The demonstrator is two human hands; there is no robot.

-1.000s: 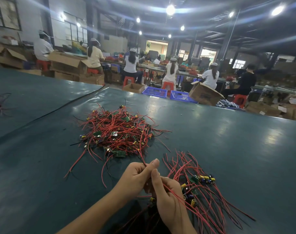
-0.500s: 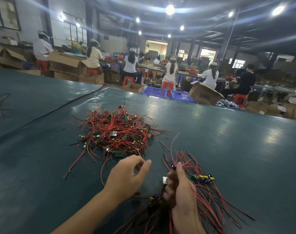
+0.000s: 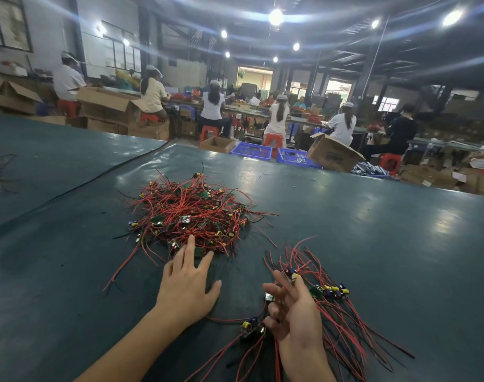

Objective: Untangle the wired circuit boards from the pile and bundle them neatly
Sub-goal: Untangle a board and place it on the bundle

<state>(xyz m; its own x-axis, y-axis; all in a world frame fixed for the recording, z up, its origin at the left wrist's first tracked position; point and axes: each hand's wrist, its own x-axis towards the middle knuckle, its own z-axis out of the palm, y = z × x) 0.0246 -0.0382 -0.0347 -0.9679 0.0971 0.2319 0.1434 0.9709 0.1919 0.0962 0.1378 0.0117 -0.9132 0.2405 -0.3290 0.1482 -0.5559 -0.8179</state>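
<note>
No legible txt anywhere; dark print on cardboard box (image 3: 332,157) too blurry to read.

We see the left hand (image 3: 186,288) palm down over the counter (image 3: 378,232), fingers spread, fingertips touching the near edge of the tangled pile (image 3: 192,213) of red-wired boards. The right hand (image 3: 297,315) lies on the separate bundle (image 3: 343,318), fingers loosely spread; any grip is unclear.

A strip of table (image 3: 387,244) lies free between the tangled pile (image 3: 196,213) and the sorted bundle (image 3: 343,315), crossed only by stray wire ends.
</note>
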